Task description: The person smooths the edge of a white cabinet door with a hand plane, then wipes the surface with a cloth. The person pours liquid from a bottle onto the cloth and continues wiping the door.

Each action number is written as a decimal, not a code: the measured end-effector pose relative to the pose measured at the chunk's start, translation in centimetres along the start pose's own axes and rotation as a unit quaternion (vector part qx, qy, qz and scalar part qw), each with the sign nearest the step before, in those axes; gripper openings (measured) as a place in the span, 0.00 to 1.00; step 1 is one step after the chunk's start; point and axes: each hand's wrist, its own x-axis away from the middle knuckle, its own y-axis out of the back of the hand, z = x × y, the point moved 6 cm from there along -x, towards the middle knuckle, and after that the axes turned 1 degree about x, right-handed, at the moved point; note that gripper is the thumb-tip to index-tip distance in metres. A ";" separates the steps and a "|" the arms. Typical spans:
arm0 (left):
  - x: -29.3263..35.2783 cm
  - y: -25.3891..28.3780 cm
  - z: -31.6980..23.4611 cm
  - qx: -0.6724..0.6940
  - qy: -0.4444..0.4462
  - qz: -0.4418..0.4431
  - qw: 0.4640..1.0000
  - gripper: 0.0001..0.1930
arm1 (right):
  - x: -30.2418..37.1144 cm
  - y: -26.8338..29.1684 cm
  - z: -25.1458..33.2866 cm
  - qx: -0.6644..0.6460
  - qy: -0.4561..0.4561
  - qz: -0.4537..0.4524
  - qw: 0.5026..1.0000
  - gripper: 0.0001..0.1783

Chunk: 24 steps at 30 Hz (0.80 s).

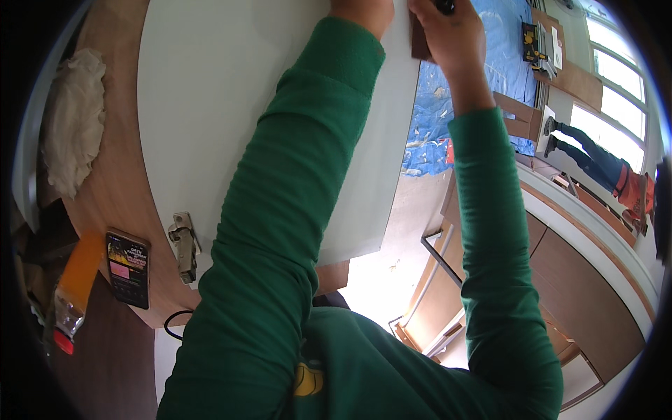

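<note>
A large white panel (210, 84) with a metal cabinet hinge (185, 246) near its lower left corner lies under my arms. My left hand (364, 12) is at the panel's far side, and the upper picture edge cuts off its fingers. At the panel's right edge, my right hand (455, 35) is closed around a small black object (444, 6), mostly hidden and cut off. A brown piece (420, 43) shows beside that hand, against the panel edge; whether my fingers touch it I cannot tell.
On the wooden surface (129, 203) at left lie a phone (128, 269), an orange drink bottle (77, 280) and crumpled whitish plastic (73, 126). Blue sheeting (430, 126) covers the floor at right. Farther right are a yellow-and-black tool (530, 43), brown cabinets (581, 280) and another person (598, 157).
</note>
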 end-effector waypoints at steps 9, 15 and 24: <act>0.1 -0.5 -0.7 -0.028 -0.011 0.019 0.999 0.49 | 13.3 1.5 -2.2 -0.074 -0.036 0.054 0.995 0.25; 0.1 -0.6 -0.7 -0.035 -0.010 0.025 0.999 0.49 | 25.7 3.9 -4.0 -0.117 -0.072 0.116 0.984 0.32; 0.0 -0.8 -0.6 -0.044 -0.020 0.037 0.998 0.49 | 28.9 8.8 -7.2 -0.259 -0.204 0.092 0.940 0.29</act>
